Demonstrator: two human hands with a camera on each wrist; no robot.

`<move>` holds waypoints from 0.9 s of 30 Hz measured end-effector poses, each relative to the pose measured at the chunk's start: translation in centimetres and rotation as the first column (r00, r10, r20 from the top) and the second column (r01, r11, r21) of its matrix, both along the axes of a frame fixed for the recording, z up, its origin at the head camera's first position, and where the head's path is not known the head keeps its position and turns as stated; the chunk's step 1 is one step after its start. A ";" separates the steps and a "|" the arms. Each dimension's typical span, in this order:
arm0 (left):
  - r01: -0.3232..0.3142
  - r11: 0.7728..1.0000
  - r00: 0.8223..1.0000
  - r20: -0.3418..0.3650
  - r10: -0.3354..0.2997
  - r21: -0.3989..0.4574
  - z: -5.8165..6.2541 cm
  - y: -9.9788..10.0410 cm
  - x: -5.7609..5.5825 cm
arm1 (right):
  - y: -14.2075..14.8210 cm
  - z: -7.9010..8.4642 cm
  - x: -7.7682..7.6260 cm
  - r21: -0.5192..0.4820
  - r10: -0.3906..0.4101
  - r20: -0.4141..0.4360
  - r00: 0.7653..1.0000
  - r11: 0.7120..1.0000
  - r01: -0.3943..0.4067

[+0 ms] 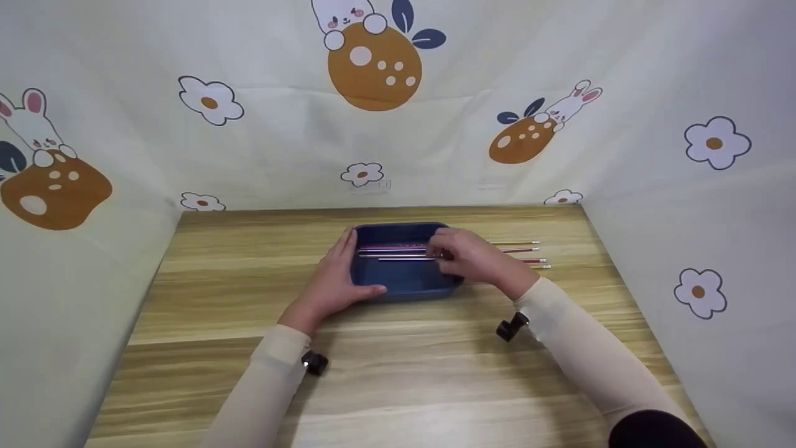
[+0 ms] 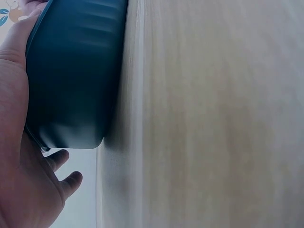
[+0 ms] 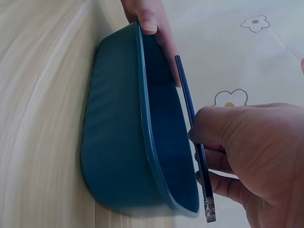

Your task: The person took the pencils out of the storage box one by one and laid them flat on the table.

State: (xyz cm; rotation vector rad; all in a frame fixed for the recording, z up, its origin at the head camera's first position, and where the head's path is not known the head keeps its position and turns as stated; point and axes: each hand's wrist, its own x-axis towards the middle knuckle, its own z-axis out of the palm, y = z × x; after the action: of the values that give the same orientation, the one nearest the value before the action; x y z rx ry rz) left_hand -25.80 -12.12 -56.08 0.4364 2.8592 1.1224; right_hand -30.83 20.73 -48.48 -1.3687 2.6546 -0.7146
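A patterned sheet [image 1: 280,143] was seen across the upper part of the head frame, and a wood-grained surface [image 1: 398,373] across the lower. On the surface, just below the centre of the frame, a blue box [image 1: 404,277] was placed, its long axis set left to right. At the box's left end the left hand [image 1: 329,283] was spread, its thumb laid over the lower left rim and its fingers along the outer wall. The right hand [image 1: 472,255] was positioned above the right half of the box, reached in from the lower right. Several pencils [image 1: 392,248] were contained in the upper half of the box, laid lengthwise; at its right, further pencils [image 1: 522,250] were partly covered by the right hand, only their eraser-tipped portions being exposed.

One dark pencil [image 3: 186,92] was pinched between the thumb and fingers of the right hand, the nearer of the two to it. Its long axis was held roughly parallel to the box's, over the opening and below the contained row in the head frame. Its plain end was directed toward the left hand; its eraser [image 3: 210,217] was shown at the lower centre-right of the right wrist frame.
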 end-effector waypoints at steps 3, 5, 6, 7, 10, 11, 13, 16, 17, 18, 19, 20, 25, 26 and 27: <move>-0.002 1.000 1.000 -0.001 0.002 0.004 0.0 -0.1 0.0 | 0.6 0.1 0.2 -0.005 -0.005 -0.013 1.000 1.000 0.005; -0.005 1.000 1.000 -0.001 0.005 0.005 0.0 -0.1 0.0 | 1.0 0.1 0.3 -0.008 -0.010 -0.016 1.000 1.000 0.010; -0.006 1.000 1.000 -0.001 0.006 0.004 0.0 -0.1 0.0 | 1.2 0.1 0.3 -0.008 -0.014 -0.015 1.000 1.000 0.014; -0.007 1.000 1.000 0.001 0.007 0.002 0.0 -0.1 0.0 | 1.4 0.2 0.3 -0.009 -0.018 -0.012 1.000 1.000 0.018; -0.003 1.000 1.000 -0.001 0.003 -0.005 0.0 -0.2 -0.1 | 2.0 0.2 0.4 -0.012 -0.031 -0.001 1.000 0.999 0.031; -0.002 1.000 1.000 -0.002 0.002 -0.007 0.0 -0.2 -0.1 | 2.2 0.3 0.5 -0.016 -0.034 0.001 0.999 0.999 0.034; 0.002 1.000 1.000 -0.002 -0.002 -0.004 0.0 -0.2 -0.2 | 2.6 0.4 0.6 -0.027 -0.038 -0.001 0.999 0.999 0.038; 0.001 1.000 1.000 -0.001 -0.001 -0.004 0.0 -0.1 -0.2 | 3.2 0.5 0.7 -0.039 -0.044 -0.017 0.999 0.998 0.043; -0.001 1.000 1.000 0.000 0.001 -0.007 0.0 -0.1 -0.2 | 3.4 0.5 0.8 -0.044 -0.046 -0.022 0.999 0.998 0.045; -0.002 1.000 1.000 0.000 0.002 -0.010 0.0 -0.1 -0.1 | 3.7 0.4 0.9 -0.047 -0.048 -0.029 0.998 0.998 0.047; -0.003 1.000 1.000 0.000 0.003 -0.014 0.0 -0.1 -0.1 | 3.9 0.4 0.9 -0.051 -0.049 -0.036 0.998 0.998 0.047; -0.001 1.000 1.000 0.000 0.001 -0.017 0.0 -0.1 -0.1 | 4.1 0.3 1.0 -0.054 -0.050 -0.043 0.998 0.997 0.048; 0.008 1.000 1.000 -0.003 -0.008 -0.016 0.0 0.1 -0.1 | 5.2 0.0 1.4 -0.064 -0.061 -0.064 0.996 0.996 0.057; 0.009 1.000 1.000 -0.001 -0.009 -0.017 0.0 0.2 -0.1 | 5.5 -0.1 1.5 -0.064 -0.065 -0.063 0.996 0.996 0.061; 0.008 1.000 1.000 0.000 -0.008 -0.016 0.0 0.2 -0.1 | 5.7 -0.2 1.6 -0.067 -0.067 -0.063 0.996 0.996 0.063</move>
State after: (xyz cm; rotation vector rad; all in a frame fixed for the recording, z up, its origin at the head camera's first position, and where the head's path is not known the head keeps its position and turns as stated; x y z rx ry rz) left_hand -25.89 -11.95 -56.03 0.4468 2.8619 1.0973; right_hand -29.28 26.41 -48.67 -1.3487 2.7617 -0.7834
